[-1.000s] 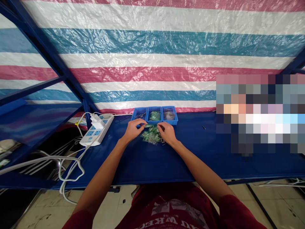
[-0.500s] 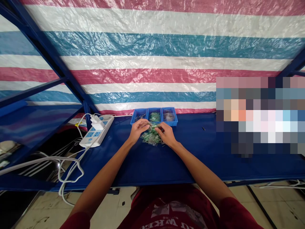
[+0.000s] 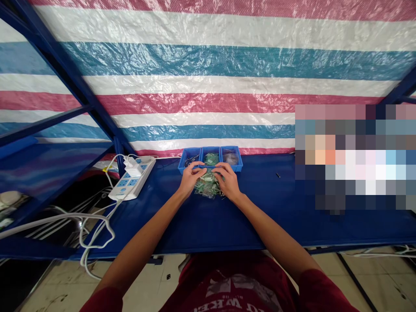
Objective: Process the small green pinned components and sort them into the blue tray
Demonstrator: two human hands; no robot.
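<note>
My left hand (image 3: pixel 189 179) and my right hand (image 3: pixel 229 180) face each other over a pile of small clear plastic bags with green pieces (image 3: pixel 208 186) on the blue table. Thumb and fingers of each hand are bent toward each other in a pinch. Something small and pale green or clear shows between the fingertips, too small to make out. Right behind my fingers stands a blue three-part bin (image 3: pixel 241 162). Dark thin metal pieces (image 3: pixel 191 160) lie in its left compartment, green pieces (image 3: pixel 212 159) in the middle one, clear plastic bags (image 3: pixel 230 157) in the right.
A white power strip (image 3: pixel 131 182) with a plugged-in adapter lies at the left, its white cables (image 3: pixel 97 229) looping over the table edge. One small dark pin (image 3: pixel 277 175) lies to the right. Blue frame posts (image 3: pixel 97 117) and a striped sheet (image 3: pixel 208 60) bound the table (image 3: pixel 266 216).
Both hands have shifted slightly, and the fingertips lie a little differently over the pile. The clear plastic between them shows less than before. The bin has not moved.
</note>
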